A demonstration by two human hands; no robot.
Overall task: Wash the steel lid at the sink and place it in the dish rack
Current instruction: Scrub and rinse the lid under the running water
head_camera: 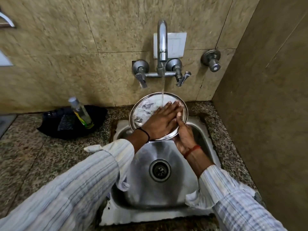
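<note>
Steel lid [143, 112] at frame centre, tilted under the tap [162, 39] stream above the sink [150, 194], left hand [160, 121] spread flat against its face, grip open, right hand [184, 135] clamped on its lower right rim, bottle [80, 112] on counter [33, 147] at left.

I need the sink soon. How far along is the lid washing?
Mid-wash. Done: the tap is running and the steel lid is under the stream. In hand: the left hand rubs its face flat-palmed while the right hand holds its lower rim over the sink. Left: finishing the rinse and racking it; no dish rack is in view.
</note>
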